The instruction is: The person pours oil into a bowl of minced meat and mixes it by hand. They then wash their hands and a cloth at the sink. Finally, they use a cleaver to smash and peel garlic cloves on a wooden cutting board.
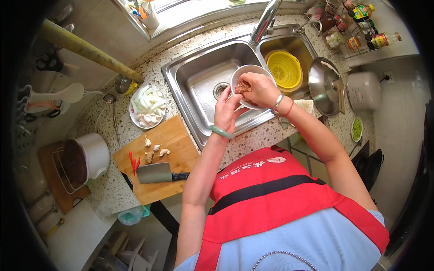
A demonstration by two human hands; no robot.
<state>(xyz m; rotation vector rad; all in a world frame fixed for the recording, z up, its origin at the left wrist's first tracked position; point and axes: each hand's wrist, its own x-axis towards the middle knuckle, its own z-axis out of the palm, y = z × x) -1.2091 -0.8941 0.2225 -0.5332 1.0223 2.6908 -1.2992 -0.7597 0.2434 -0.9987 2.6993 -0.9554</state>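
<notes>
Left grip (pixel 226 112): bowl (pixel 248 69) (meat (pixel 244 87) inside)

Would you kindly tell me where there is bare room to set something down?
The left basin is bare between its left side and the drain, and the cutting board between the garlic and that basin. It is crowded around the cleaver and the white bowl, and in the right basin, which holds a yellow basket.

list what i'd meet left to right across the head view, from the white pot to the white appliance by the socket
white pot → plate → left hand → yellow colander → steel pan or lid → white appliance
</notes>
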